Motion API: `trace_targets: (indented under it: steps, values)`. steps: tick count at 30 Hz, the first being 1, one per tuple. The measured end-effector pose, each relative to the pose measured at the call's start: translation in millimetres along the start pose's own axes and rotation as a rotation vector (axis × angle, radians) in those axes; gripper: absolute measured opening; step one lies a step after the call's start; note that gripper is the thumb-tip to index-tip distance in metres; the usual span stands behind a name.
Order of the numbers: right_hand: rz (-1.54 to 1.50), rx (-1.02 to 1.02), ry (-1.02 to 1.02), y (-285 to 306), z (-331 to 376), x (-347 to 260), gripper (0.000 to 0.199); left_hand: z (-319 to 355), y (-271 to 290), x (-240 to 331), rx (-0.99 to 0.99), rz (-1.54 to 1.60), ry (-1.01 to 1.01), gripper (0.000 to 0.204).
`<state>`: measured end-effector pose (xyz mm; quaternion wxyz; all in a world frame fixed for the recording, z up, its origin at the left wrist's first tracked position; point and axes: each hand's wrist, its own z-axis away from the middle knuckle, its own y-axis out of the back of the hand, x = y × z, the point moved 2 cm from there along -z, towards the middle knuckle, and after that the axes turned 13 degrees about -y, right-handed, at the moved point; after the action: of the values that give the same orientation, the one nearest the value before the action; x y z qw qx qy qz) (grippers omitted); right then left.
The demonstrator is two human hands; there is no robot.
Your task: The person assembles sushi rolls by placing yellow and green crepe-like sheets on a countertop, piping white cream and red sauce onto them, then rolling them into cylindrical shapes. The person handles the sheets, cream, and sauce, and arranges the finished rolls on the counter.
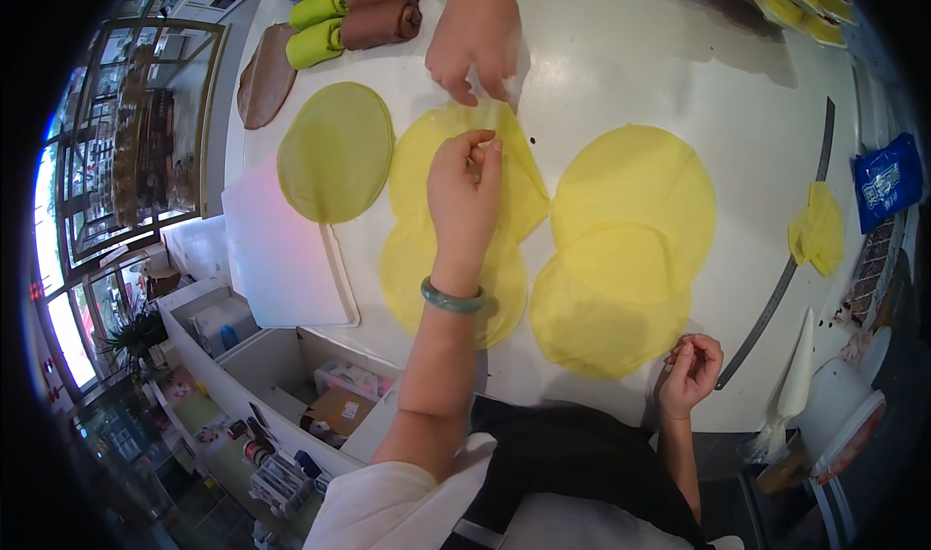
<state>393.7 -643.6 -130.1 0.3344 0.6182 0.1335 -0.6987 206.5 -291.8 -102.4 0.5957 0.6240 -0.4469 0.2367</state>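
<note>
My left hand (464, 196), with a green bangle (452, 298) at its wrist, is over two overlapping thin yellow crepes (419, 259). Its thumb and fingertips are curled together; whether crepe is pinched between them is hidden. The upper crepe's right side forms a straight, folded-looking edge. Another person's hand (475, 41) reaches in from the far side, fingers pointing down at that crepe's far edge. To the right lie two more overlapping yellow crepes (635, 186). Beside their near right edge my right hand (691, 373) is closed loosely, with nothing visible in it.
Left are a green crepe (337, 152), a brown crepe (267, 77) and a white board (281, 249). Green and brown rolls (380, 23) lie at the far left. A dark strip (776, 293), yellow cloth-like piece (819, 228), blue packet (886, 181) and piping bag (798, 371) line the right.
</note>
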Motion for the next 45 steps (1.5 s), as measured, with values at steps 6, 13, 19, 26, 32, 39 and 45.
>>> trace_targets:
  steps: [6, 13, 19, 26, 32, 39, 45]
  values:
    - [0.020, -0.015, -0.001, -1, -2, -4, 0.014, -3, -6, 10, 0.024, -0.272, -0.273, 0.021]
    - [0.023, -0.007, 0.027, -2, -1, -5, 0.014, -2, -15, 18, -0.095, -0.349, -0.310, 0.022]
    - [0.014, 0.000, 0.018, -3, 0, -4, 0.015, 2, -4, 18, -0.064, -0.150, -0.088, 0.018]
    - [0.025, 0.001, 0.018, -3, -1, -5, 0.013, -1, -16, 38, -0.107, 0.057, -0.102, 0.023]
    - [0.009, 0.008, 0.021, -3, -2, -2, 0.016, -14, -3, 37, -0.127, 0.022, -0.215, 0.035]
    - [0.037, 0.018, 0.023, -5, -3, -1, 0.014, 20, 0, 12, -0.462, -0.509, -0.555, 0.074]
    - [-0.017, 0.019, 0.006, -5, -4, 5, 0.014, -5, 24, -43, -0.267, -0.628, -0.481, 0.080]
